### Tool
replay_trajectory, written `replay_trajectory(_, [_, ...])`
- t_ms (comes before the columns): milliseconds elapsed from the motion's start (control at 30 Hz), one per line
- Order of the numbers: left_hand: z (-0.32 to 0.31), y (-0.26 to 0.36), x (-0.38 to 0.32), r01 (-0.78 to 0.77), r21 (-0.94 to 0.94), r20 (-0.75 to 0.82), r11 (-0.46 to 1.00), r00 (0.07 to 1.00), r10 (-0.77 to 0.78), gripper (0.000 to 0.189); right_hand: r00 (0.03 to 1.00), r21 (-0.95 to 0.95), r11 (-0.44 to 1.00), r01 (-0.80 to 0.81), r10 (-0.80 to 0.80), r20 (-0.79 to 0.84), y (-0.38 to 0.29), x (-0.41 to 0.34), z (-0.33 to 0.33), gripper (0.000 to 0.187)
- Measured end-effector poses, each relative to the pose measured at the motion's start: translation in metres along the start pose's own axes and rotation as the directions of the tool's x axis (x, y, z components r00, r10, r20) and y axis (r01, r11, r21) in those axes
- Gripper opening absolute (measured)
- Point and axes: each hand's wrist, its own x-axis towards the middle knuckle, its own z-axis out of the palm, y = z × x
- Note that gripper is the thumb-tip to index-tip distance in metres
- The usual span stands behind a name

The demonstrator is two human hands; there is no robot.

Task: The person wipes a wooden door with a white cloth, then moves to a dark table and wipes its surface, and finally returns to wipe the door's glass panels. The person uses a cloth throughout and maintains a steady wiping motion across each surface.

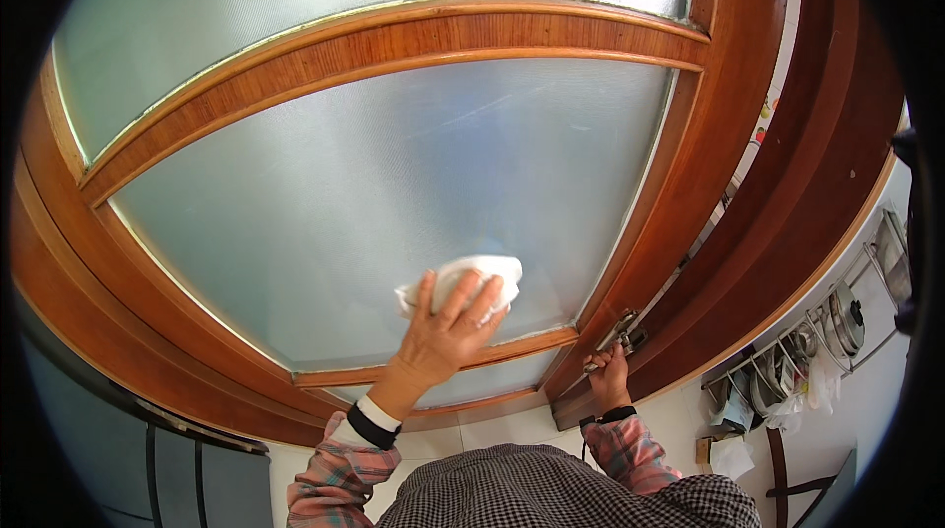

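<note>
My left hand (450,325) presses a white cloth (472,281) against the lower part of a frosted glass pane (354,196). Its fingers are spread over the cloth. The pane sits in a wooden door (413,33) with a reddish-brown finish. On the right, my right hand (609,373) grips the metal door handle (602,354) near the door's edge. A lock plate (631,336) shows just above that hand. The door stands slightly ajar, with a narrow gap between it and the dark wooden door frame (805,159).
A wire rack (782,343) with pot lids (845,321) and plastic bags (786,410) hangs on the right wall. Below it is a small cardboard box (705,450). A dark grey cabinet (177,473) stands at lower left. Pale floor tiles (487,436) lie under the door.
</note>
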Motion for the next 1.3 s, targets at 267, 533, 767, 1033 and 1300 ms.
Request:
replay_trajectory(267, [-0.051, -0.086, 0.071, 0.464, -0.085, -0.571, 0.882, 0.703, -0.425, 0.061, 0.996, 0.005, 1.000, -0.028, 0.028, 0.087, 0.000, 0.011, -0.017, 0.030])
replay_trajectory(533, [0.013, 0.017, 0.036, 0.166, -0.115, -0.080, 0.979, 0.981, -0.176, 0.032, 0.998, 0.042, 0.999, -0.032, 0.029, 0.062, -0.001, 0.006, -0.010, 0.032])
replay_trajectory(767, [0.011, 0.010, 0.049, 0.167, -0.202, -0.011, 0.965, 0.985, -0.172, 0.047, 0.994, 0.022, 0.999, -0.033, 0.030, 0.103, -0.001, 0.012, -0.012, 0.032])
replay_trajectory(1033, [-0.007, -0.033, 0.118, 0.344, -0.160, -0.406, 0.925, 0.831, -0.379, 0.045, 0.992, 0.025, 0.999, -0.019, 0.016, 0.126, -0.002, 0.007, -0.009, 0.031])
replay_trajectory(1300, [0.030, 0.030, 0.076, -0.100, -0.191, 0.009, 0.977, 0.995, 0.103, 0.041, 0.991, 0.045, 0.996, -0.079, 0.074, 0.112, -0.005, 0.006, -0.011, 0.030])
